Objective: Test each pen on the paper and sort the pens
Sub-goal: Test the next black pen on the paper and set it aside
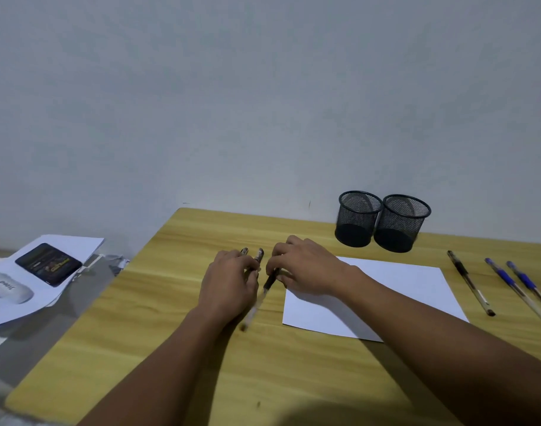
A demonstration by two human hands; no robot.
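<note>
Pens lie in two groups on the wooden table (171,333): a few under the hands near the middle, and three well apart to the right of the white sheet of paper (386,290). Of those three, one black pen (470,282) has a clear barrel and dark grip, and two blue pens (515,287) lie side by side with blue grips; any print on the barrels is too small to read. The paper is blank and flat, its near left part covered by the right hand (306,269). That hand pinches a black-gripped pen (264,292) near its grip, the clear barrel slanting down toward the viewer. The left hand (229,281) rests palm down, fingers curled over two more pens (259,255) whose dark ends poke out past the fingertips; how firmly it holds them cannot be told. Two round black wire-mesh cups (383,221) stand touching each other by the grey wall. Off the table to the left, a phone (48,264) with a lit screen lies on loose white sheets, its text unreadable.
</note>
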